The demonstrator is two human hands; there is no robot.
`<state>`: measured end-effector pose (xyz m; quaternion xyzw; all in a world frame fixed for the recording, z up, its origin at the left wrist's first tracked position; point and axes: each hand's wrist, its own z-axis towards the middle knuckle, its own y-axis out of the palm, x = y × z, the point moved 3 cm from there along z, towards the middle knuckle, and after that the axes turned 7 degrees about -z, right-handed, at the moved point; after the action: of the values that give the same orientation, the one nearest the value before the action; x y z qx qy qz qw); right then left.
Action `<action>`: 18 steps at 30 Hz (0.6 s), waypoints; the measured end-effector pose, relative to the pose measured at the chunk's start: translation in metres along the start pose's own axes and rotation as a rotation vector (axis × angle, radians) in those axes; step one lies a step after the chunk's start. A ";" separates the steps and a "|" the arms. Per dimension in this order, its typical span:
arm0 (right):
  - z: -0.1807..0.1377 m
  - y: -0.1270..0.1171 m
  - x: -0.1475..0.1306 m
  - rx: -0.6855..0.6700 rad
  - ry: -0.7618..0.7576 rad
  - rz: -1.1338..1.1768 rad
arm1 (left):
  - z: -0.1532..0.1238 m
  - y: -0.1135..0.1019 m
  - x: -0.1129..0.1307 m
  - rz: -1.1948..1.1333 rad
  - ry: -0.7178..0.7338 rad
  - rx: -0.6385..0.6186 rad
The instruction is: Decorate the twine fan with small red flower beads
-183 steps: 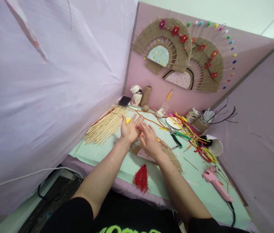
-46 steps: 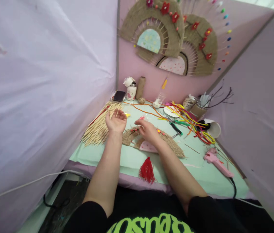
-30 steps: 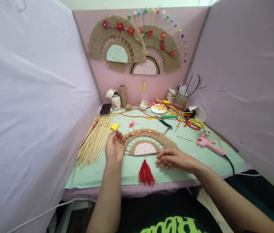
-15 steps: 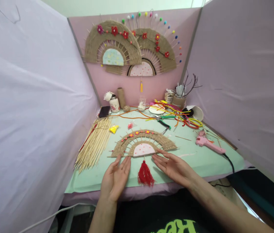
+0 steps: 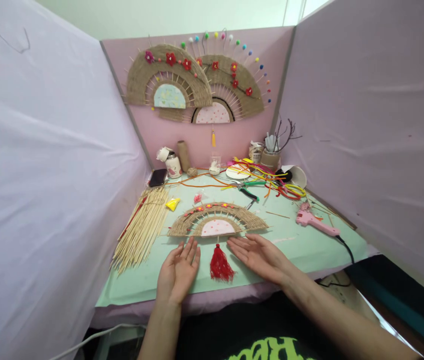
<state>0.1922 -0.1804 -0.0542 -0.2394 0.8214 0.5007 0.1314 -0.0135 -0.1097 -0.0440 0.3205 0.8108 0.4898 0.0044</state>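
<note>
A woven twine fan (image 5: 251, 218) lies on the table with red and orange flowers along its upper left and a white dotted half-round centre. From its lower edge hangs a red tassel (image 5: 221, 263), spread flat on the green cover. Left of the tassel my left hand (image 5: 180, 270) rests palm up, fingers stretched toward the fan's lower edge. On the tassel's other side is my right hand (image 5: 259, 256), open with its palm turned up and inward. Both hands hold nothing.
Bamboo sticks (image 5: 140, 232) are bundled at left, near a phone (image 5: 157, 177). Pliers (image 5: 248, 193) and coloured pipe cleaners (image 5: 260, 172) lie behind the fan. At right is a pink glue gun (image 5: 315, 221) with a cable. Two larger fans (image 5: 136, 75) hang on the back panel.
My hands have drawn slightly apart from the fan's lower edge, still palms up. The camera view has shifted a little; the fan and tassel look much the same.
</note>
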 end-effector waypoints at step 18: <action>0.029 0.027 0.008 -0.111 -0.226 -0.079 | -0.001 0.007 -0.017 0.202 0.055 -0.215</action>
<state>0.1709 -0.1467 -0.0508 -0.2207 0.7624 0.5634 0.2294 0.0034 -0.1168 -0.0432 0.3845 0.7170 0.5805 -0.0327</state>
